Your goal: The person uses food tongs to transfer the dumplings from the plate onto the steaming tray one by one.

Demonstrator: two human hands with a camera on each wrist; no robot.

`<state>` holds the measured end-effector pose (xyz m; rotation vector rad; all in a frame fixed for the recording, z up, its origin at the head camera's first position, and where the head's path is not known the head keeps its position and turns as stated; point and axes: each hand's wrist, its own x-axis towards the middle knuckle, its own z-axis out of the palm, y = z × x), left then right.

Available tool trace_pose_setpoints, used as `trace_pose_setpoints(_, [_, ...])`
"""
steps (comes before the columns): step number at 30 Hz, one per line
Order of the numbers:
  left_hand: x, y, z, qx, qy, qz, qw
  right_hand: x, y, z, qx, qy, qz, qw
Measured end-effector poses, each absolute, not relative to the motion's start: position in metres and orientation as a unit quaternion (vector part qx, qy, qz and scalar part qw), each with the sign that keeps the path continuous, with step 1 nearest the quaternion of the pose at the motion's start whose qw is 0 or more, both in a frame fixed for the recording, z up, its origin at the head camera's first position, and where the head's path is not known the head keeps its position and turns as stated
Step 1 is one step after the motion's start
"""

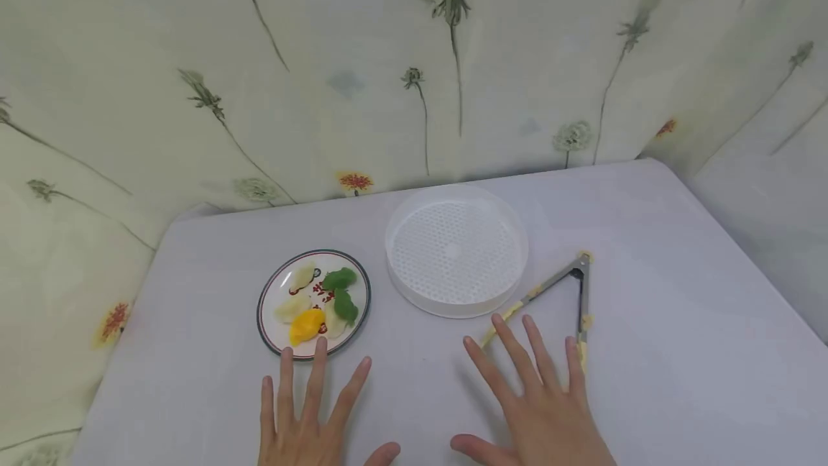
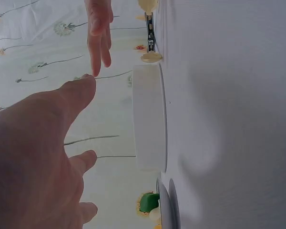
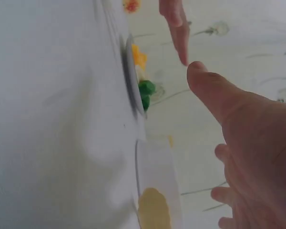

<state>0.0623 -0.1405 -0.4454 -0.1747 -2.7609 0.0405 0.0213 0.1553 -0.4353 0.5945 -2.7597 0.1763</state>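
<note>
My left hand [image 1: 304,423] hovers over the table with fingers spread, its fingertips overlapping the plate's near edge in the head view. The plate [image 1: 269,300] has a dark rim and carries several dumpling-like pieces: pale ones [image 1: 302,277], a yellow one [image 1: 307,326] and green ones [image 1: 339,279]. To the right, my right hand [image 1: 546,416] is also spread, palm down and holding nothing. Beyond its fingers lie metal tongs [image 1: 585,286] with yellowish ends, splayed in a V and partly hidden by that hand. Both wrist views show the hands raised above the tabletop.
Between plate and tongs, toward the back, sits a round white steamer tray [image 1: 456,254] with a perforated base and low wall. A white cloth covers the table [image 1: 679,308]. Behind it hangs a flower-patterned curtain [image 1: 343,92], close to the back edge.
</note>
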Motion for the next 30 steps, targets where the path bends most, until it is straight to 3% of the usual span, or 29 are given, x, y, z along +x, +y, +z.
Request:
trace_pose_setpoints(8, [0.062,-0.146,-0.448,-0.061,-0.979,0.010,0.194,0.009,0.185,-0.425,0.224,-0.957,0.095,0.158])
trace_pose_setpoints(14, [0.060,-0.157,-0.446,-0.048,-0.980,-0.027,0.189,-0.029,0.237,-0.405,0.271,-0.946,0.089,0.156])
trace_pose_setpoints(17, [0.057,-0.162,-0.440,-0.033,-0.981,-0.075,0.178,-0.050,0.262,-0.401,0.270,-0.955,0.055,0.112])
trace_pose_setpoints(23, [0.052,-0.166,-0.421,0.071,-0.963,-0.250,0.068,-0.080,0.287,-0.406,0.255,-0.966,0.031,0.010])
trace_pose_setpoints(25, [0.051,-0.166,-0.416,0.117,-0.944,-0.309,0.024,-0.084,0.289,-0.409,0.258,-0.965,0.041,0.002])
trace_pose_setpoints(30, [0.042,-0.169,-0.413,0.212,-0.878,-0.429,-0.017,-0.096,0.286,-0.415,0.274,-0.960,0.040,0.025])
